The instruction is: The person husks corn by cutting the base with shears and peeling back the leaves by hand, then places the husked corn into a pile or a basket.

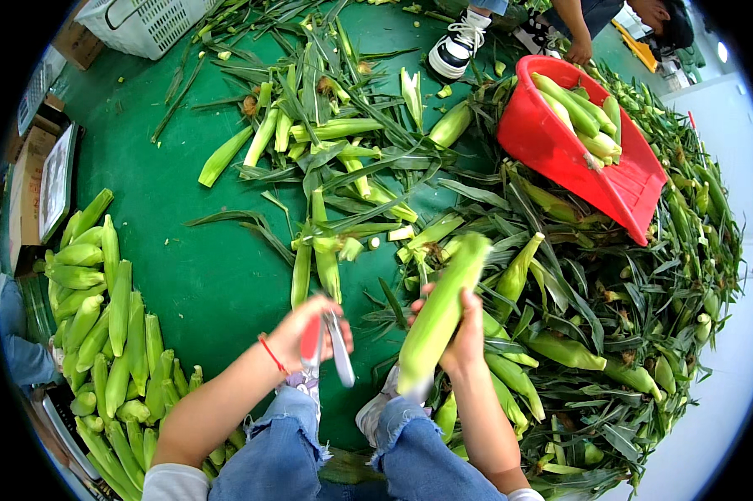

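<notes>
Left hand, lower centre of frame: fingers closed round a hand tool with red and grey parts; its working end cannot be made out. Right hand, just right of centre: wrapped around the middle of a husk-covered ear of corn, thumb and fingers on opposite sides, no gap seen. The ear is tilted, its top leaning right, its lower end blurred above the jeans. Tool and ear are apart. Risks, as judged: a smooth husk could turn or slide if the right hand's hold slackens; a dropped ear could roll into the leafy heap at right and be lost among similar ears. If the tool has an edge, a careless swing could catch the right fingers or a knee, both being near.
</notes>
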Demonstrator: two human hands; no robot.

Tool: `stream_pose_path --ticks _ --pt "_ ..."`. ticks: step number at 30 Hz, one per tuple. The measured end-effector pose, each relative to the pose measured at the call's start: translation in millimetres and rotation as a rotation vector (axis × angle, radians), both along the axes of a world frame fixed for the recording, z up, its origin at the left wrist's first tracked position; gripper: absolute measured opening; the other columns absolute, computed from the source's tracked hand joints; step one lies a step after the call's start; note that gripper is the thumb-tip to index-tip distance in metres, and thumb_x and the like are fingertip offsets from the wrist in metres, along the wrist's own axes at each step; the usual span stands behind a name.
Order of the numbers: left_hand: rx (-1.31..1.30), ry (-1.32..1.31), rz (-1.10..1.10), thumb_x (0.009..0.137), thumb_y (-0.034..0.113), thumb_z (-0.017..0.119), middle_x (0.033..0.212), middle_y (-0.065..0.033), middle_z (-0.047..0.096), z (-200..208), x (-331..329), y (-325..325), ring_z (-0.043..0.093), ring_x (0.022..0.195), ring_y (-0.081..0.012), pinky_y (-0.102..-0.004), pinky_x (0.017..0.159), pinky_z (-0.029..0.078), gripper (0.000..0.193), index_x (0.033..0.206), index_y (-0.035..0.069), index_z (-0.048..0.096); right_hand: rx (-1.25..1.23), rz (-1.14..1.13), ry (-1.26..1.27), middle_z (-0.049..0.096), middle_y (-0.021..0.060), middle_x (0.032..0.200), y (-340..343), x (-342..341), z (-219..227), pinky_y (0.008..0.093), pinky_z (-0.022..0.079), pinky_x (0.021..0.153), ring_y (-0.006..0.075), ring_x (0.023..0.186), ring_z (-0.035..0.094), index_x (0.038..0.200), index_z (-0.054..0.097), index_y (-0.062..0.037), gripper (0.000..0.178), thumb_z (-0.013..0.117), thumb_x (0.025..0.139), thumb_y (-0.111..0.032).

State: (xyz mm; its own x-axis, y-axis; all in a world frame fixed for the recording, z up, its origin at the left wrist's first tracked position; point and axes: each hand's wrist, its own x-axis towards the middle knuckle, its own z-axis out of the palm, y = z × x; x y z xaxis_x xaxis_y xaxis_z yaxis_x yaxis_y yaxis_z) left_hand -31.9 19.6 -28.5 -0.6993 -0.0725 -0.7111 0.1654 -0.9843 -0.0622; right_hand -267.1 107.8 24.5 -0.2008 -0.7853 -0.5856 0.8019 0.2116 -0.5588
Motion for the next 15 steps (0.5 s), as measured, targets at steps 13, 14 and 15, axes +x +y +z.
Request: stream_pose_path --ticks 13,14,15 --pt "-0.203 0.021 -0.279 0.082 0.011 0.055 0.107 -0.0075 0.053 68.8 -58.8 51.4 0.056 0.104 -0.021 -0.0385 0.081 0.049 0.063 0.139 0.012 0.027 -0.007 -0.595 0.496 0.049 0.0069 0.11 -3.1 9.5 21.2 0.0391 0.043 0.089 0.0198 0.101 0.051 0.12 0.039 -0.0056 0.042 0.062 0.088 -0.02" --pt "-0.223 0.025 -0.294 0.082 0.01 0.055 0.102 -0.0068 0.054 66.5 -60.7 51.8 0.058 0.096 -0.02 -0.037 0.076 0.05 0.059 0.135 0.011 0.03 -0.009 -0.597 0.506 0.049 0.0065 0.11 -4.3 14.3 24.4 0.0391 0.042 0.09 0.0194 0.101 0.05 0.121 0.039 -0.0057 0.042 0.062 0.088 -0.02" --pt "-0.244 0.027 -0.307 0.082 0.009 0.055 0.097 -0.0061 0.055 64.2 -62.3 52.3 0.06 0.088 -0.0191 -0.0356 0.071 0.051 0.055 0.132 0.01 0.033 -0.011 -0.598 0.516 0.049 0.0062 0.11 -5.3 16.0 27.2 0.039 0.041 0.091 0.0189 0.102 0.05 0.121 0.039 -0.0058 0.043 0.062 0.088 -0.02"
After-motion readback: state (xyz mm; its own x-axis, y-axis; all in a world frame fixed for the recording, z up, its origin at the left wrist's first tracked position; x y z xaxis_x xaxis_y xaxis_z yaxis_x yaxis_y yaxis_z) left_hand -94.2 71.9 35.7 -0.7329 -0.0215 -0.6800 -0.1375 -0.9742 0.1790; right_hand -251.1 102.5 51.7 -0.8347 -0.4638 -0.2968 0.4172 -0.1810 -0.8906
